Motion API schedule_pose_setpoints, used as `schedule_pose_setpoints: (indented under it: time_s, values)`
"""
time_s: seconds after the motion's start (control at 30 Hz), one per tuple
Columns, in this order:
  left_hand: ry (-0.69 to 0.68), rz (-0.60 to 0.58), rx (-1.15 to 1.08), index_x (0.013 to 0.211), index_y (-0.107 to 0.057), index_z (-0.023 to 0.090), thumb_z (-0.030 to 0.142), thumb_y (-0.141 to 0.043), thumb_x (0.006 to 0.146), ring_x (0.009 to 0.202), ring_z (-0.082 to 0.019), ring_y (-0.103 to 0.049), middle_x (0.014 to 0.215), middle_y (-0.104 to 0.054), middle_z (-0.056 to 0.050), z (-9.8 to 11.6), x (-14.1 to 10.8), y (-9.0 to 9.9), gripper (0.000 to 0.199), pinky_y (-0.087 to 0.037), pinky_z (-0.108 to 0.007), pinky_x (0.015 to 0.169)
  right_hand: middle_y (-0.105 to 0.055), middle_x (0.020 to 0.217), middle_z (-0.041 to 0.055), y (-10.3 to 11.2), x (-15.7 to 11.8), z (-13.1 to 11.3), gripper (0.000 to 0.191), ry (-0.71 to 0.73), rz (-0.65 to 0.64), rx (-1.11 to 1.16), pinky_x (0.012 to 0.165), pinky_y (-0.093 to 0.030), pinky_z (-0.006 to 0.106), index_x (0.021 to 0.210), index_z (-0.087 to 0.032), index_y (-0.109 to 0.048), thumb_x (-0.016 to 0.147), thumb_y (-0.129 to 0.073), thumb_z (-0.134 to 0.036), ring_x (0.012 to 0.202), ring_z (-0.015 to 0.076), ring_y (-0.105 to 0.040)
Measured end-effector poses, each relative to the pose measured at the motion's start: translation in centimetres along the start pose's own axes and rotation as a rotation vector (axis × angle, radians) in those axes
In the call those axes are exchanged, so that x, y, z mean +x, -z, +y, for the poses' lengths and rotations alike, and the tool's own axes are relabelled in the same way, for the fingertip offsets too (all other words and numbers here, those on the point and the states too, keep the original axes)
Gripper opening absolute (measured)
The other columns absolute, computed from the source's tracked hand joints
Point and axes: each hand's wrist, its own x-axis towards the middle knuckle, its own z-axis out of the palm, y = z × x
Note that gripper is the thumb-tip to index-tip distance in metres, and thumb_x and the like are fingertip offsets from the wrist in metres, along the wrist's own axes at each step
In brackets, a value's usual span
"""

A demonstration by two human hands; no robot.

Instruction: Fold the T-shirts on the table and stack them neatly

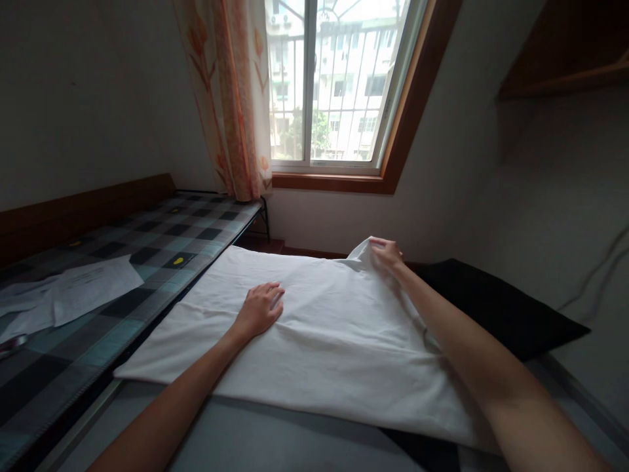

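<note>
A large white cloth [314, 354] lies spread over a pale grey surface [255, 432], with creases running across it. My left hand [261, 307] rests on the cloth near its middle, palm down, fingers a little apart. At the far right corner my right hand [387, 253] pinches the cloth's edge and lifts it into a small peak. The cloth's right side is partly hidden behind my right forearm.
On the left stands a bed with a checked mattress [196, 226] and papers [95, 288] on it. A black flat item [496, 308] lies at the right. Behind are a curtain [236, 98] and a barred window [339, 85]; a wooden shelf [565, 82] hangs upper right.
</note>
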Motion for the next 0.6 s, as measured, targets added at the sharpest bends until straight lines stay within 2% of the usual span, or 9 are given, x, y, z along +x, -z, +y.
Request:
schedule_pose_setpoints:
  time_s: [0.1,0.2,0.27,0.33,0.4,0.47,0.53,0.6]
  values:
    - [-0.004,0.004,-0.002,0.115,-0.065,0.026,0.027,-0.053,0.086,0.119,-0.026,-0.055,0.132,-0.060,-0.006,0.0,0.0,-0.1,0.032,-0.041,-0.044,0.102,-0.069,0.119,0.0030,1.7,-4.2,0.5,0.033,0.239,0.013,0.084,0.105,-0.037,0.040,0.111,-0.027,-0.073,0.088,-0.049,-0.021,0.121,0.0246,-0.053]
    - [-0.008,0.006,0.004,0.115,-0.065,0.026,0.027,-0.053,0.086,0.119,-0.027,-0.055,0.131,-0.061,-0.007,0.0,-0.1,-0.1,0.032,-0.041,-0.045,0.102,-0.075,0.097,0.0006,2.8,-9.3,2.1,0.024,0.590,-0.207,0.099,0.109,-0.032,0.044,0.082,-0.030,-0.078,0.083,-0.057,-0.019,0.116,0.0246,-0.055]
    - [-0.008,0.008,0.009,0.115,-0.065,0.025,0.027,-0.052,0.086,0.119,-0.027,-0.055,0.131,-0.061,-0.008,0.0,-0.1,-0.1,0.031,-0.041,-0.045,0.101,-0.076,0.089,-0.0005,3.5,-12.1,3.4,0.023,0.688,-0.332,0.076,0.111,-0.028,0.047,0.075,-0.032,-0.077,0.081,-0.059,-0.018,0.111,0.0240,-0.057]
    - [-0.009,0.007,0.012,0.115,-0.065,0.024,0.027,-0.052,0.086,0.119,-0.028,-0.055,0.132,-0.060,-0.009,0.0,-0.1,0.0,0.031,-0.041,-0.046,0.101,-0.076,0.087,0.0007,4.1,-13.9,4.4,0.023,0.673,-0.373,0.074,0.109,-0.031,0.045,0.070,-0.029,-0.075,0.081,-0.058,-0.019,0.107,0.0234,-0.060]
    - [-0.008,0.002,0.014,0.114,-0.065,0.024,0.027,-0.052,0.086,0.118,-0.027,-0.056,0.132,-0.060,-0.008,0.0,0.0,0.1,0.031,-0.042,-0.045,0.100,-0.075,0.089,0.0031,4.5,-14.8,5.0,0.023,0.598,-0.333,0.094,0.101,-0.040,0.039,0.071,-0.026,-0.073,0.083,-0.055,-0.021,0.100,0.0225,-0.063]
    - [-0.008,-0.004,0.013,0.114,-0.065,0.025,0.028,-0.051,0.087,0.118,-0.027,-0.057,0.132,-0.060,-0.008,0.1,0.0,0.1,0.031,-0.042,-0.044,0.100,-0.074,0.091,0.0053,4.7,-15.0,5.3,0.020,0.459,-0.239,0.079,0.088,-0.047,0.033,0.083,-0.024,-0.073,0.085,-0.053,-0.025,0.089,0.0216,-0.066]
    - [-0.011,-0.004,0.008,0.114,-0.066,0.025,0.030,-0.050,0.088,0.117,-0.027,-0.057,0.132,-0.060,-0.008,0.1,0.0,0.2,0.030,-0.042,-0.044,0.100,-0.073,0.090,0.0072,4.6,-15.0,5.5,0.024,0.271,-0.145,0.019,0.077,-0.049,0.031,0.101,-0.022,-0.069,0.088,-0.051,-0.032,0.080,0.0220,-0.067]
    - [-0.020,-0.001,-0.008,0.113,-0.066,0.024,0.033,-0.048,0.091,0.118,-0.026,-0.057,0.131,-0.061,-0.008,0.0,-0.1,0.1,0.031,-0.041,-0.044,0.101,-0.073,0.091,0.0092,4.2,-15.0,5.7,0.033,0.117,-0.119,-0.031,0.073,-0.049,0.030,0.112,-0.021,-0.064,0.089,-0.051,-0.040,0.081,0.0241,-0.068]
